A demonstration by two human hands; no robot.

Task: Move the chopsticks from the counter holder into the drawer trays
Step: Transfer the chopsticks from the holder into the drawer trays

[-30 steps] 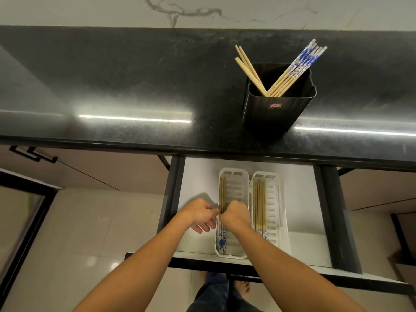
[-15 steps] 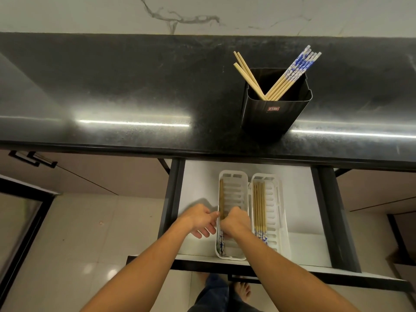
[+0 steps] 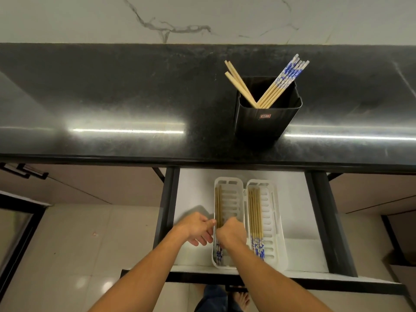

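Note:
A black holder (image 3: pixel 267 122) stands on the dark counter (image 3: pixel 112 97). Plain bamboo chopsticks (image 3: pixel 238 83) lean left in it and several blue-patterned ones (image 3: pixel 287 76) lean right. Below, the drawer (image 3: pixel 195 192) is open with two white slotted trays. The left tray (image 3: pixel 231 184) holds a few blue-ended chopsticks (image 3: pixel 218 203) along its left wall. My right hand (image 3: pixel 231 233) is curled over their middle and grips them. My left hand (image 3: pixel 195 227) sits just outside that tray, its thumb and forefinger touching the tray's left wall. The right tray (image 3: pixel 273 221) holds several chopsticks (image 3: pixel 255 210).
The drawer's black side rails (image 3: pixel 324 221) and front bar (image 3: pixel 202 278) frame the trays. White drawer floor (image 3: pixel 299 199) lies to the right of the trays. A tiled floor (image 3: pixel 90 244) and my bare foot (image 3: pixel 242 299) show below. A marble wall (image 3: pixel 202 16) backs the counter.
Both hands have stayed at the left tray. The chopsticks there have settled closer along its left wall. The view has tilted slightly.

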